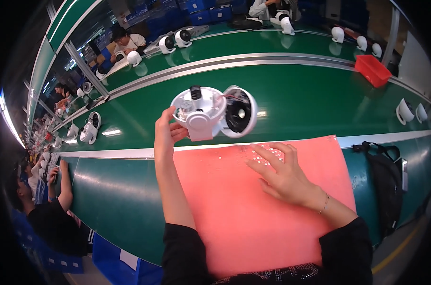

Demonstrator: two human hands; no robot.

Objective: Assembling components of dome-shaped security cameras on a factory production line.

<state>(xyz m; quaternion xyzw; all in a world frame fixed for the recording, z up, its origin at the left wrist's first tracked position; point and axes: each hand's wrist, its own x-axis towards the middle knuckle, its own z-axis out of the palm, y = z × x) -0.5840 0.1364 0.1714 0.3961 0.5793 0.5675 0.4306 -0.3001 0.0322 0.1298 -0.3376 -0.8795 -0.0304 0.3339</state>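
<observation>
My left hand (166,133) grips the side of a white camera housing (199,124), raised above the far edge of the pink mat (253,213). The housing is open on top and has a black cylinder inside. Thin red wires run to its round camera head (240,113), which has a black face with a lens in the middle. My right hand (286,178) hovers low over the mat or rests on it, fingers spread, holding nothing I can see. Beneath and beside its fingertips lie several tiny shiny parts (257,160), too small to name.
Beyond the mat runs a green belt (310,104) with a metal rail (253,59). A red bin (372,70) and white housings (405,111) stand on the right. A black bag (385,185) lies right of the mat. A co-worker (51,209) sits at the left.
</observation>
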